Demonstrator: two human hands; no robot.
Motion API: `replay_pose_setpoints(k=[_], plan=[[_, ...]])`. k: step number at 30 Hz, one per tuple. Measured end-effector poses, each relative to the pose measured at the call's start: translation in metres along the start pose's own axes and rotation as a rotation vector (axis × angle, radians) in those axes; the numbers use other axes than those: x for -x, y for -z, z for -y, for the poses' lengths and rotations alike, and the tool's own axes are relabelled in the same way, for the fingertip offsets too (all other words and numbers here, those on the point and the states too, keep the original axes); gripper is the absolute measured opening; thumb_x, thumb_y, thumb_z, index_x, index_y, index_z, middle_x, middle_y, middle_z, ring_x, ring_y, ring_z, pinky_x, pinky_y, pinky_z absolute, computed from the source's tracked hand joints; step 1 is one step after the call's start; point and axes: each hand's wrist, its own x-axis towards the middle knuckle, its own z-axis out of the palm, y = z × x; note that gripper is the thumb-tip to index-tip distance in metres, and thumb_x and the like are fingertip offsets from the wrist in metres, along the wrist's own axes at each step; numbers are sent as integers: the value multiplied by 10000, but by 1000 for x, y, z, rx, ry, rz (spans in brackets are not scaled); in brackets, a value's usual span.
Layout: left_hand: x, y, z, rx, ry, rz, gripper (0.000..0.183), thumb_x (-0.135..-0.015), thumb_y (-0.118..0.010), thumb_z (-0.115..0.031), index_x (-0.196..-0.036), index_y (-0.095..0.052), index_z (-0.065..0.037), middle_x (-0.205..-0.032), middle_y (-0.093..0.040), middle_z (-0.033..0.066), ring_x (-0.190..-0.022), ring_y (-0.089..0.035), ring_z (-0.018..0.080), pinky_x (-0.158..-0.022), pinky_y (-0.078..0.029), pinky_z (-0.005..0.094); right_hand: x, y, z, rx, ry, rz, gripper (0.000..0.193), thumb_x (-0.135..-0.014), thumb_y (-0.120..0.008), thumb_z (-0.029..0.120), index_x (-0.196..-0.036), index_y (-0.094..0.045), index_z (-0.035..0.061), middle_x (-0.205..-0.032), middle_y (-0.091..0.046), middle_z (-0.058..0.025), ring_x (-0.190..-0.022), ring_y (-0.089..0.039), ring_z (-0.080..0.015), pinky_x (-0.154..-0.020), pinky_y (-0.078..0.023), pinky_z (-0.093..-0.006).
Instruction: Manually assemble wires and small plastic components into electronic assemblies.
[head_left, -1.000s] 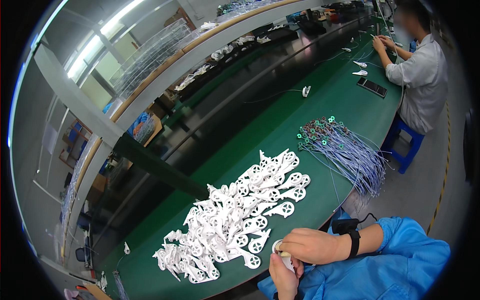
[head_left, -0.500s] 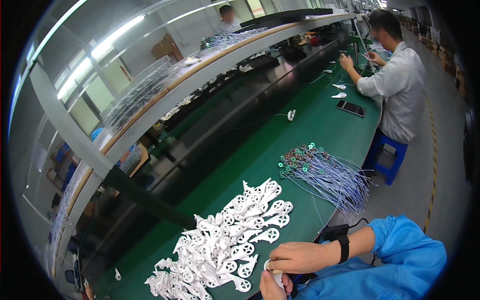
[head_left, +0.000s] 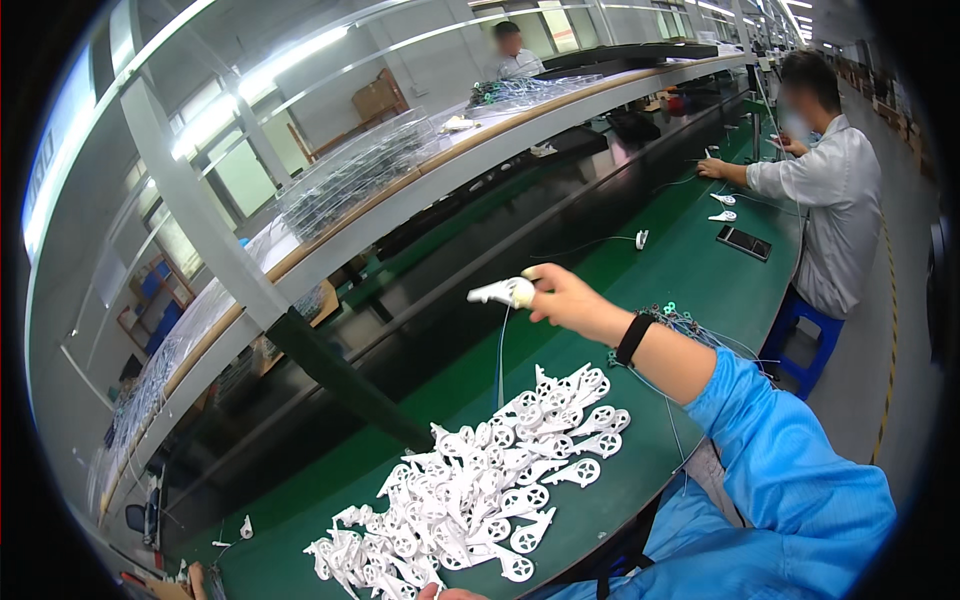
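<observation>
White plastic part point(head_left: 493, 292) pinched in grip of right hand point(head_left: 566, 302), raised past pile of similar white parts point(head_left: 465, 480) on green table point(head_left: 635, 470). Left hand point(head_left: 455, 593) mostly cut off at lower edge, its grip can't be told. Any print on dark phone point(head_left: 743, 242) too small to read.

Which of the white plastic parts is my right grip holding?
The raised white part, its narrow end pointing left, in your right grip; the heap of others lies on the green table.
</observation>
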Motion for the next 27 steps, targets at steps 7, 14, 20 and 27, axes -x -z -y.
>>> replay_pose_setpoints(k=[7,14,20,27], plan=[[-18,-33,32,-600,95,488,133,-952,-504,-120,-1031,-535,-17,-719,-534,12,-561,-482,59,-477,-386,192,63,74,-49,10,-37,-187,368,-878,-615,239,-1116,-511,-21,-927,-560,-53,-734,-588,-108,-624,-446,-257],[-109,-116,144,-1298,-646,877,371,-790,-656,-201,-1087,-568,3,-890,-573,178,-884,-534,335,-794,-435,434,201,155,-55,-190,-164,-178,221,-882,-598,74,-1077,-541,-13,-870,-601,-37,-738,-582,-108,-667,-497,-262],[-132,-172,171,-1837,-445,843,484,-737,-672,-289,-1167,-582,-87,-1140,-535,243,-1100,-478,409,-923,-397,512,270,206,-98,-15,-255,-266,126,-868,-612,76,-953,-594,-15,-820,-603,-18,-722,-556,-78,-637,-471,-244],[-154,-178,178,-1388,-601,700,195,-800,-591,-85,-944,-634,39,-936,-609,203,-850,-586,345,-784,-469,416,234,169,-103,429,-193,-33,222,-872,-576,230,-938,-612,21,-828,-656,-134,-756,-635,-244,-677,-494,-370]])
